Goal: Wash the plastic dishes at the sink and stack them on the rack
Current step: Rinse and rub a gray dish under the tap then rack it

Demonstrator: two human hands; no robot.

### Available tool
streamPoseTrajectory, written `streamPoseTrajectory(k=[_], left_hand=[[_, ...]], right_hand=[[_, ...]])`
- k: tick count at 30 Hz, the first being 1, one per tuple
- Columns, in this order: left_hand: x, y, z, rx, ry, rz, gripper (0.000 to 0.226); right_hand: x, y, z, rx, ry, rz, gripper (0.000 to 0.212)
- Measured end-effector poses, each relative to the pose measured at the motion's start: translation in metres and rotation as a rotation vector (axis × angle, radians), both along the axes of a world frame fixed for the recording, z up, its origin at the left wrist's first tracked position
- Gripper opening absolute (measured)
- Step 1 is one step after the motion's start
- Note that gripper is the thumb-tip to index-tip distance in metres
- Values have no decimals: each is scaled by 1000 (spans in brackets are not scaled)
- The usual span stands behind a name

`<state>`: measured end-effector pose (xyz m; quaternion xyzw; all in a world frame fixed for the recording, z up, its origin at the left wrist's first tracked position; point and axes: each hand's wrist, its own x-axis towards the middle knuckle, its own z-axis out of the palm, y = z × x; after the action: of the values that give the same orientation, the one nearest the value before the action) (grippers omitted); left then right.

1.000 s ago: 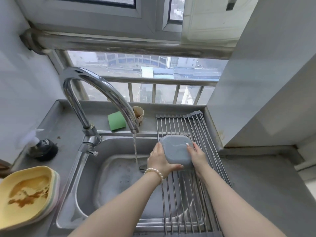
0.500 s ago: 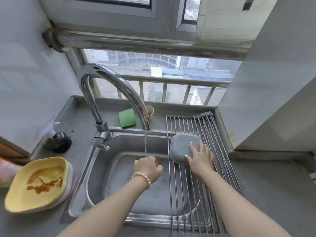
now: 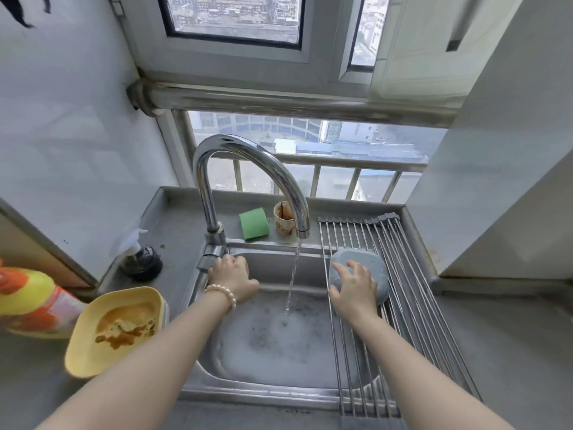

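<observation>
A grey plastic dish (image 3: 364,276) is seen lying upside down on the roll-up rack (image 3: 412,305), which spans the right part of the sink (image 3: 279,346). The right hand (image 3: 353,290) is laid flat on the dish's near side, its fingers spread and straight rather than curled round it. The left hand (image 3: 232,277) is placed at the base of the tap (image 3: 248,169), on the lever, with its fingers curled over it; a pearl bracelet (image 3: 221,294) is worn on that wrist. A thin stream of water (image 3: 293,274) is shown falling from the spout into the foamy basin. A yellow dish (image 3: 114,330) smeared with brown residue is stacked on others on the counter left of the sink. Behind the basin, a green sponge (image 3: 253,223) and a stained paper cup (image 3: 283,218) are set side by side. A dark pump bottle (image 3: 141,262) is found near the left wall, and an orange-and-yellow bottle (image 3: 31,302) is cut off by the left edge.
</observation>
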<state>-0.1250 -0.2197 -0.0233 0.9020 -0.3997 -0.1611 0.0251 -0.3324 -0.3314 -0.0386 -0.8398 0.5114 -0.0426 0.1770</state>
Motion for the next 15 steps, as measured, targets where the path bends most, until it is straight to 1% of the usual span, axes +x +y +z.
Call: streamPoseTrajectory(k=[1,2,6,9,11,13,15], left_hand=[[2,-1,1,-30,47,13,19],[5,-2,2,-69,99,24,20],[5,-12,9,-204,357,110,49],[12,-15,14,-197,457,134,57],[13,-12,12,-256,472,156,61],[9,-6,7,-392,425,177,56],[2,3,2,-518,358,142,49]], right_hand=[[-1,3,1,3,-5,-5,52],[-1,6,1,7,-8,-13,51],[0,15,-2,34,1,-26,50],[1,20,-3,46,11,-25,49],[-2,20,-4,53,19,-36,47],[-7,19,-5,59,41,-65,43],[-11,20,-6,70,100,-85,44]])
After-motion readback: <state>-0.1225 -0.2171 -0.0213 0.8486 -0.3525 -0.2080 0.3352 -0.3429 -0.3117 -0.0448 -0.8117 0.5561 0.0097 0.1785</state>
